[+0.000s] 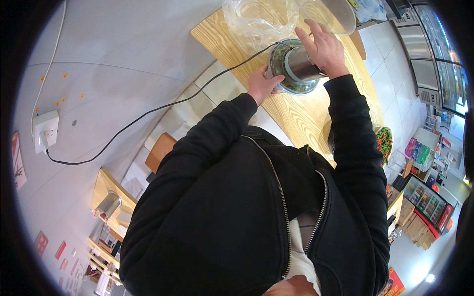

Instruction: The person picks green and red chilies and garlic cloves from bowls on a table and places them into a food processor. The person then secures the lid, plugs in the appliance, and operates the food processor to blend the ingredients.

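Note:
An electric food chopper stands on the wooden table, with a metal motor unit [300, 64] on top of its clear bowl [278, 64]. Chopped green and red pieces show through the bowl's wall. My left hand [261, 84] holds the bowl's near left side, thumb over the rim. My right hand [326, 50] lies over the top end of the motor unit, fingers stretched out; whether the palm presses on it is hidden. A black power cord [192, 97] runs from the chopper to a wall socket [52, 127].
Beyond the chopper lie a crumpled clear plastic bag [259, 22] and a clear plastic container [342, 16] on the table [296, 118]. Green and red chillies [385, 144] fill a container by my right arm. A brown chair [161, 151] stands left.

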The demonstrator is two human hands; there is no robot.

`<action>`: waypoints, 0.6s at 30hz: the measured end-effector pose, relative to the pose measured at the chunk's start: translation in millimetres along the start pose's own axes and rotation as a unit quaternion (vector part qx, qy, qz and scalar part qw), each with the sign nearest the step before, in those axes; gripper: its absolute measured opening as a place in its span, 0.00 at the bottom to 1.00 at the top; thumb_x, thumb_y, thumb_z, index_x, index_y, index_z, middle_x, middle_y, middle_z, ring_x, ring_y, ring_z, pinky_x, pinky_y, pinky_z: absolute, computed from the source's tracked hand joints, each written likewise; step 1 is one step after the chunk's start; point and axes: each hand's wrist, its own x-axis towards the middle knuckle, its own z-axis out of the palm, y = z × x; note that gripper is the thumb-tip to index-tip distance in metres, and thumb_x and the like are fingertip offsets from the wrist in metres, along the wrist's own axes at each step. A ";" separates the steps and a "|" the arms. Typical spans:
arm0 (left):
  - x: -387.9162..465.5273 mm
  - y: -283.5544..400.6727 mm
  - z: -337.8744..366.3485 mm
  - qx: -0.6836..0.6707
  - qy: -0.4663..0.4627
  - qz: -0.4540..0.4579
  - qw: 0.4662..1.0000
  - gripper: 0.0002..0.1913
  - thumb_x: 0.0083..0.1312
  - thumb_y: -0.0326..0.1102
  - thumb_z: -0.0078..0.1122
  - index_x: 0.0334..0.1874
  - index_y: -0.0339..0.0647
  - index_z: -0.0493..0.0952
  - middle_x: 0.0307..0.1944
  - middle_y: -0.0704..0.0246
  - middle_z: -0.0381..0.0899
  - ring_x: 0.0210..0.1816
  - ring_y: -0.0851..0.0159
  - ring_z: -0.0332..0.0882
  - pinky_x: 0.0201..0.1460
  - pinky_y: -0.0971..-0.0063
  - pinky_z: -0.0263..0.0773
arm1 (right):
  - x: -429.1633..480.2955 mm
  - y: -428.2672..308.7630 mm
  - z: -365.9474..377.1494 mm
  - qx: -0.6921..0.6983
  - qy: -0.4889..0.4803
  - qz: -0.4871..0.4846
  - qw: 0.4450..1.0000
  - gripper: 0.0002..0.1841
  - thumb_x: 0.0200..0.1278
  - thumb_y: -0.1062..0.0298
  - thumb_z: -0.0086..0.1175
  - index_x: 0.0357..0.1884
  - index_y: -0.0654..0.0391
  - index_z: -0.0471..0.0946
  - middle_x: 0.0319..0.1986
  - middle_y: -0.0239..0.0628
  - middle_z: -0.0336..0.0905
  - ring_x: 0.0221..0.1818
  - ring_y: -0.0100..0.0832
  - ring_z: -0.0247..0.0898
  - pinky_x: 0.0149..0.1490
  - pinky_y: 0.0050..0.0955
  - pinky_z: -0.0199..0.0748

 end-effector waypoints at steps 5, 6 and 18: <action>3.6 -4.9 0.4 0.009 0.001 0.015 1.000 0.27 0.58 0.35 0.68 0.59 0.38 0.70 0.43 0.66 0.80 0.34 0.71 0.80 0.29 0.80 0.78 | 0.2 4.3 5.5 0.013 0.043 -0.025 0.999 0.33 0.64 0.35 0.38 0.56 0.54 0.73 0.46 0.47 0.78 0.48 0.47 0.75 0.50 0.42 0.73; 3.8 -5.4 0.6 0.003 -0.002 0.019 1.000 0.27 0.58 0.35 0.68 0.59 0.38 0.70 0.43 0.66 0.80 0.34 0.71 0.80 0.29 0.80 0.78 | 0.1 4.8 6.2 0.015 0.049 -0.027 0.998 0.33 0.64 0.35 0.38 0.56 0.54 0.73 0.46 0.47 0.78 0.48 0.47 0.75 0.50 0.42 0.73; -2.2 2.3 4.0 -0.007 0.028 0.029 0.999 0.25 0.55 0.32 0.68 0.55 0.33 0.73 0.39 0.62 0.81 0.30 0.69 0.81 0.25 0.79 0.80 | 2.0 4.9 5.9 0.004 0.023 -0.015 1.000 0.34 0.64 0.35 0.38 0.58 0.53 0.72 0.47 0.48 0.77 0.49 0.46 0.75 0.51 0.41 0.72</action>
